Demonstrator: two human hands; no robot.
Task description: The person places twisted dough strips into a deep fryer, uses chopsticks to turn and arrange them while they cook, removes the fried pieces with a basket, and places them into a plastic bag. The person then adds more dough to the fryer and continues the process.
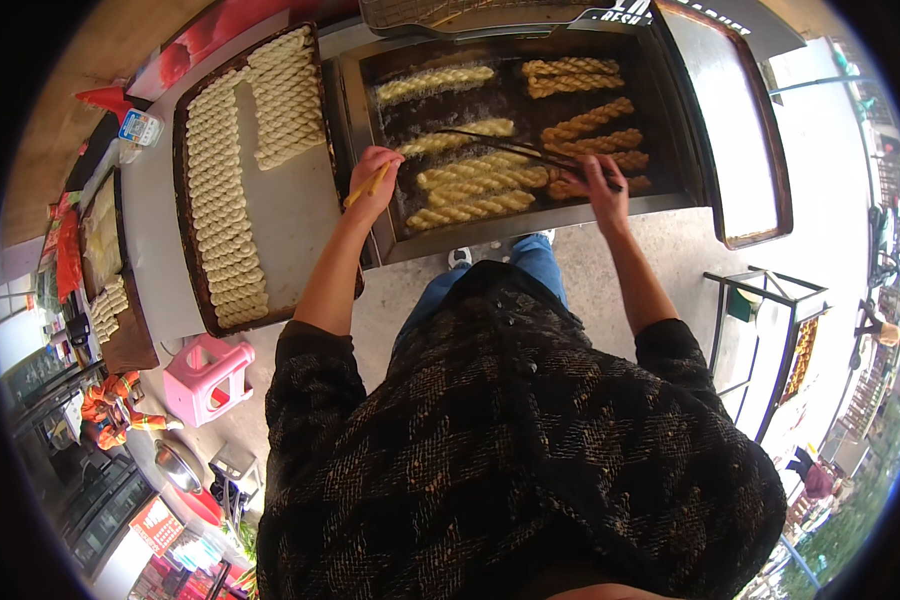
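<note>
My left hand [376, 180] grips a pair of yellow wooden sticks [367, 187], likely chopsticks, at the fryer's left rim; their far ends are hidden by the hand. In my right hand [604, 191] are long dark chopsticks [502, 144], reaching left across the oil. Their tips lie over a pale dough twist [461, 137]. Below it, several light-golden twists [484, 180] float side by side in the bubbling fryer [450, 244]. Browner twists [592, 142] sit at the right, some partly behind my right hand. One pale twist [435, 84] floats at the far left.
A tray [300, 225] of raw dough twists [221, 210] stands left of the fryer. On the right is another metal tray [727, 135]. A wire basket [457, 15] sits behind the fryer. A pink plastic stool [206, 379] and a metal-framed stand [769, 285] flank me; a person in orange [112, 412] is further left.
</note>
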